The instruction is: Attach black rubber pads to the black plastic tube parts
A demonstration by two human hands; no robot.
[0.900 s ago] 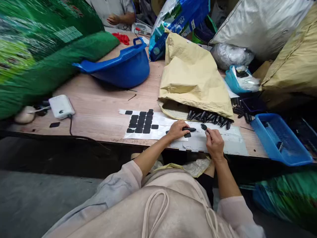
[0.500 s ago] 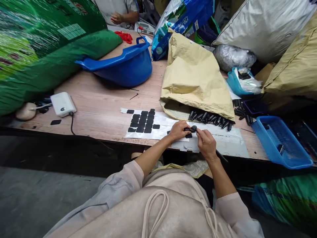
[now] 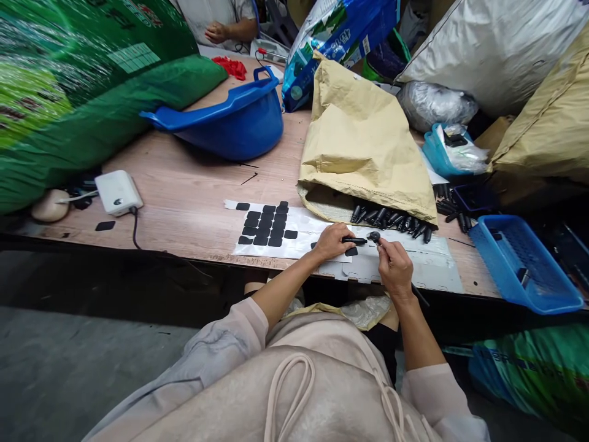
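Observation:
My left hand (image 3: 333,241) is closed around a small black cylindrical piece (image 3: 356,240), which points to the right. Just right of it, my right hand (image 3: 394,265) pinches a black rod-like tool with a rounded head (image 3: 374,236). Its dark shaft shows again below my right wrist. A small gap separates the head from the cylinder. Beneath my hands lies a white sheet (image 3: 299,224), with black rounded-square stickers (image 3: 262,232) grouped on its left part. More black cylinders (image 3: 391,219) spill from a tan sack (image 3: 363,141) beyond my hands.
A blue basin (image 3: 239,126) and a white charger-like box (image 3: 118,193) stand to the left. At the right is a blue plastic basket (image 3: 524,264). Large bags (image 3: 497,49) crowd the back. Across the table a person's hand (image 3: 217,33) is visible.
My right hand has moved to the right, drawing the tool's rounded head away from the end of the black cylinder. My left hand has stayed nearly in place.

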